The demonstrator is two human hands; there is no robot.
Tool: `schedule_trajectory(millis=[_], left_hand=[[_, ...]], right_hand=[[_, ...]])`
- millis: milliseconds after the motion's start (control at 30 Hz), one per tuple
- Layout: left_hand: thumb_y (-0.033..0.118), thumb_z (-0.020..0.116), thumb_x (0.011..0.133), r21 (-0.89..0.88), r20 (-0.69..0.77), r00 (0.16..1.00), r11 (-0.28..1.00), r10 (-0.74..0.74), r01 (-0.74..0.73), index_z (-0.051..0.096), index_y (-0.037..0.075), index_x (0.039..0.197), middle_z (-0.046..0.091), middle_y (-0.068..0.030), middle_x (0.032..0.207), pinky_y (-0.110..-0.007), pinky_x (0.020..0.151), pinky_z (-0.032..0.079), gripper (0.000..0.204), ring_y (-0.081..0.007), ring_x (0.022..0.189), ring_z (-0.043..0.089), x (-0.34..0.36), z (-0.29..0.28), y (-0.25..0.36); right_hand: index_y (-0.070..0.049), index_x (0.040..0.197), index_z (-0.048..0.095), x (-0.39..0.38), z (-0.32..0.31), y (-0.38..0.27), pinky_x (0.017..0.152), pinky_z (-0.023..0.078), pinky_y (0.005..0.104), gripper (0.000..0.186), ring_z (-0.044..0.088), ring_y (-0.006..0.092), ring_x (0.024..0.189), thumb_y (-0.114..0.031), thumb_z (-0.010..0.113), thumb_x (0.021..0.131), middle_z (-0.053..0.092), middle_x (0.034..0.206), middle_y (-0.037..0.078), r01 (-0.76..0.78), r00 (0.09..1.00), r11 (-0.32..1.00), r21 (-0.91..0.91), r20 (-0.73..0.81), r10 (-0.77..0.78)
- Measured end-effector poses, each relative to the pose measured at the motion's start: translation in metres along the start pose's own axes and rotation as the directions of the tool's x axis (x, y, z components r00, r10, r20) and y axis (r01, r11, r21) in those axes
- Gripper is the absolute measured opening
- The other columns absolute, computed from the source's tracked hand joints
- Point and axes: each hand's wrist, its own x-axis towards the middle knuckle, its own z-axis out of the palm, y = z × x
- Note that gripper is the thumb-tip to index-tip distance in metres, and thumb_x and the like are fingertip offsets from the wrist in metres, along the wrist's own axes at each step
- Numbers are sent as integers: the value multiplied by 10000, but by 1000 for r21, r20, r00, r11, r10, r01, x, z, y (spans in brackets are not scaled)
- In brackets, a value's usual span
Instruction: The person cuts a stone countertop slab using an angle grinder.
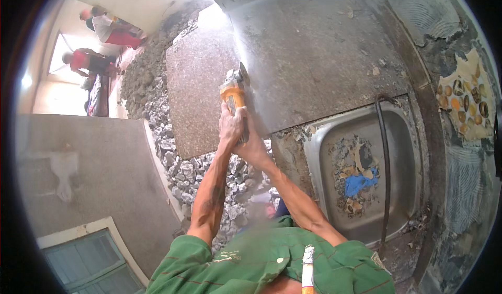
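A yellow angle grinder [231, 93] points away from me, held in both hands. My left hand [230, 126] is wrapped round its body from the left. Behind it, my right hand [252, 146] grips the dark rear end, and the two hands touch. The grinder's thin disc [244, 74] stands on edge along a line in the speckled stone slab [308, 58]. Pale dust streams away from the disc toward the far end. Left of that line, the slab's lighter part [193, 90] is also speckled.
Broken grey rubble [191, 176] lies below and left of the slab. On the right, a steel sink [319, 187] holds debris, a blue scrap [361, 183] and a dark hose [386, 179]. A lit cigarette [307, 273] shows at the lower edge. Two people [86, 58] are at the far left.
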Motion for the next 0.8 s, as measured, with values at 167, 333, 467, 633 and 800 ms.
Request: schedule_trajectory(millis=[167,333,467,633,800], left_hand=[[350,565,813,44,-111,993,999,36,-32,474,-27,1168,612,-271,1015,-441,850,450,527,-398,972,604,19,-4,5],[359,567,808,2,-108,991,997,80,-80,476,-31,1162,612,-277,1000,-442,836,457,534,-403,946,610,23,-3,11],[370,569,803,36,-89,995,999,33,-30,483,-38,1127,612,-280,980,-449,812,464,528,-401,919,617,30,-2,11],[413,551,787,30,-52,997,998,51,-49,382,-45,1322,579,-342,1099,-470,921,422,724,-467,1069,553,39,-1,8],[404,552,786,-17,-25,998,998,57,-57,376,-61,1322,582,-348,1079,-465,904,437,731,-463,1046,569,44,-5,15]], right_hand=[[-156,1504,35,21,2,-8,1079,346,396,1188,392,336,1321,-206,835,626,365,1439,228,1,1000,999,-40,17,0],[-157,1504,30,29,5,-2,1080,344,400,1191,396,335,1317,-209,833,626,370,1431,232,40,999,999,-27,-17,-41],[-165,1505,26,34,5,2,1072,354,399,1194,412,335,1306,-201,828,621,395,1416,227,-36,999,995,-95,-23,34],[-176,1506,31,39,3,2,1065,365,395,1186,434,341,1288,-187,819,619,421,1395,229,59,997,993,-101,-42,-64],[-161,1506,37,50,2,2,1067,362,389,1180,427,333,1295,-177,815,619,412,1402,226,82,995,989,-119,-37,-87]])
